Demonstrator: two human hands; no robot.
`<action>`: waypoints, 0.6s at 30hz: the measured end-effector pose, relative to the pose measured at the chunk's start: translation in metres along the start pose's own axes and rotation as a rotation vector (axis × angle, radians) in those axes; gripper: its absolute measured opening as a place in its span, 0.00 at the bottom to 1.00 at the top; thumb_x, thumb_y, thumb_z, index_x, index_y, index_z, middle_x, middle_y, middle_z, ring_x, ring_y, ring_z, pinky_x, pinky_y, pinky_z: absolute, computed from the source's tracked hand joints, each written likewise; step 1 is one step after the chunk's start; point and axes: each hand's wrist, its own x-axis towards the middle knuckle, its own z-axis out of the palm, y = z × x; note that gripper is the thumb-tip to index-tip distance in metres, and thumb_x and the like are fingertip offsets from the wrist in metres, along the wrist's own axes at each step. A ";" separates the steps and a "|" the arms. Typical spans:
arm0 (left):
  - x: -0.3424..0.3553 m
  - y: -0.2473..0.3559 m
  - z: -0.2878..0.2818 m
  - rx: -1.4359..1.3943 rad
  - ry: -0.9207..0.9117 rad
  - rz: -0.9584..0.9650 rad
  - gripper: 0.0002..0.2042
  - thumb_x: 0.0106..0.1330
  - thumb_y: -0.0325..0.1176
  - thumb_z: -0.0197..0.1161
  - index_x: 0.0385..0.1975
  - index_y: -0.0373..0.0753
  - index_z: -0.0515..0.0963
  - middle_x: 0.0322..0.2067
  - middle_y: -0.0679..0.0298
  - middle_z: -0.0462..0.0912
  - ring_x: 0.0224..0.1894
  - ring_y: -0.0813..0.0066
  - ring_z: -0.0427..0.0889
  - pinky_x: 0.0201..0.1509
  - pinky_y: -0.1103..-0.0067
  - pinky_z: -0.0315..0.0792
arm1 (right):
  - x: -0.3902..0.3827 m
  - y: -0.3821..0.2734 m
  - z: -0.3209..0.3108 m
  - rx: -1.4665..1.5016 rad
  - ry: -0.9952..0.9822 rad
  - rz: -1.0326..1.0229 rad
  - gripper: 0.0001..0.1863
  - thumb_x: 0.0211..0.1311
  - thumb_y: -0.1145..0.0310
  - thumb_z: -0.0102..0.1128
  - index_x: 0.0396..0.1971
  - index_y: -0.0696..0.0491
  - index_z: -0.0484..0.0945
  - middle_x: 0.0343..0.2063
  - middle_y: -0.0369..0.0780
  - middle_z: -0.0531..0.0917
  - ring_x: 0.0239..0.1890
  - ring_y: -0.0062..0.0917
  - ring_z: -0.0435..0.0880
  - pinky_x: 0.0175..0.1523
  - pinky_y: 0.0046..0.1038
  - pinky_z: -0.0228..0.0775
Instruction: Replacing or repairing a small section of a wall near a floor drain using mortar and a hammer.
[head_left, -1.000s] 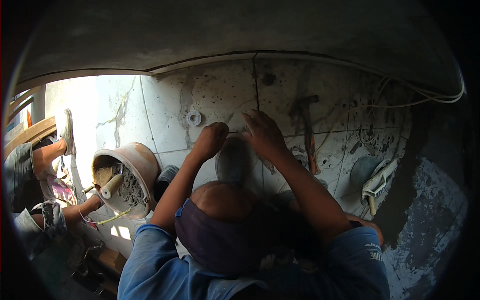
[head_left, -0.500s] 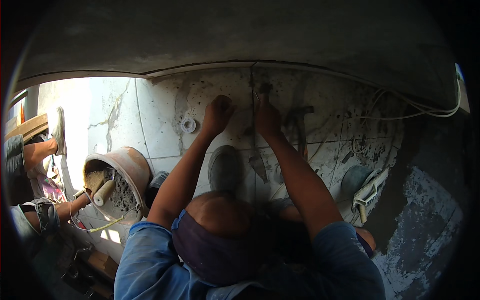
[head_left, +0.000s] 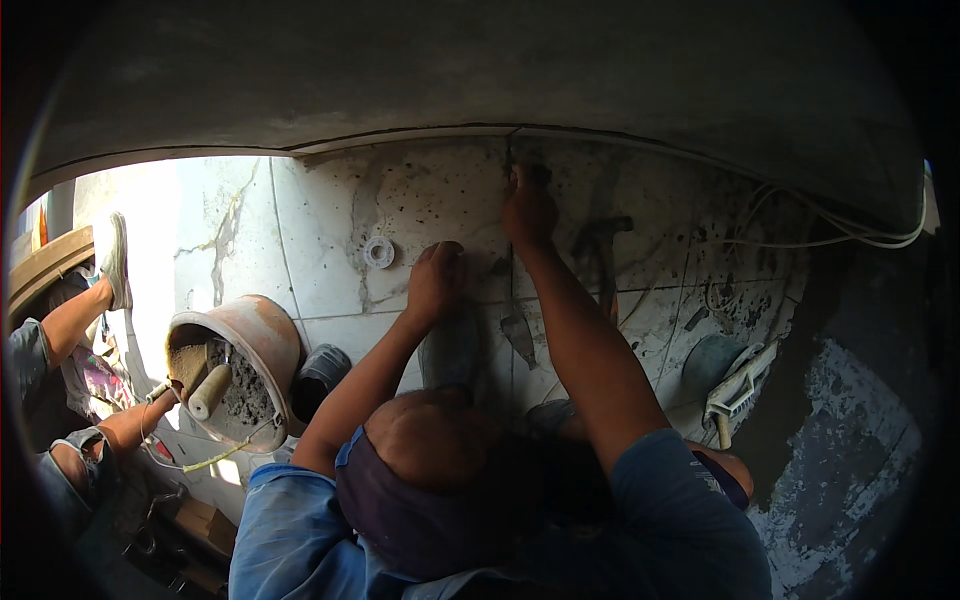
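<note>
My right hand [head_left: 530, 212] reaches over the white marbled floor tiles [head_left: 440, 180], close to the far wall. Its fingers are closed at the dark joint between two tiles; a thin thing may be in them, too small to name. Nearer and to the left, my left hand [head_left: 436, 282] is curled over the tiles, its grip hidden. A roll of white tape [head_left: 379, 252] lies left of it. Right of my right hand lies a hammer [head_left: 606, 240]. A pointed trowel blade [head_left: 518, 338] rests along the joint beside my right forearm.
At left, a bucket [head_left: 285, 345] holds grey mortar and a roller-shaped handle [head_left: 210, 392]; a co-worker's hand [head_left: 170, 395] is at its rim. White cables [head_left: 850, 235] run along the wall at right. A white notched tool [head_left: 742, 385] lies beside a dark round bowl [head_left: 708, 360].
My left hand has drawn back toward me. My right hand has shifted slightly farther away along the joint, toward the wall.
</note>
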 end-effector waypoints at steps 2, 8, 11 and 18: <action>-0.017 0.000 0.004 0.120 0.054 0.130 0.09 0.57 0.29 0.59 0.36 0.35 0.73 0.33 0.52 0.77 0.38 0.49 0.75 0.43 0.63 0.69 | -0.009 0.002 0.001 -0.024 -0.016 -0.008 0.16 0.68 0.62 0.43 0.52 0.45 0.71 0.27 0.45 0.83 0.29 0.42 0.83 0.36 0.41 0.74; -0.041 -0.005 0.013 0.283 0.000 0.279 0.12 0.53 0.33 0.60 0.36 0.37 0.72 0.35 0.56 0.75 0.39 0.56 0.73 0.46 0.66 0.65 | -0.026 0.008 0.009 0.049 0.008 0.014 0.11 0.69 0.62 0.41 0.45 0.49 0.70 0.26 0.46 0.83 0.29 0.42 0.83 0.33 0.41 0.72; -0.039 -0.007 0.015 0.305 -0.044 0.268 0.13 0.53 0.35 0.61 0.36 0.37 0.72 0.34 0.55 0.75 0.39 0.56 0.73 0.46 0.66 0.65 | -0.024 0.007 0.012 0.011 0.027 -0.002 0.12 0.69 0.62 0.42 0.45 0.50 0.70 0.24 0.46 0.83 0.28 0.42 0.83 0.32 0.40 0.72; -0.037 -0.004 0.015 0.335 -0.076 0.257 0.13 0.53 0.35 0.61 0.35 0.37 0.72 0.33 0.56 0.75 0.38 0.57 0.73 0.45 0.66 0.65 | 0.007 -0.009 0.017 -0.094 0.149 -0.029 0.09 0.65 0.63 0.48 0.39 0.49 0.74 0.21 0.42 0.81 0.25 0.38 0.83 0.28 0.38 0.72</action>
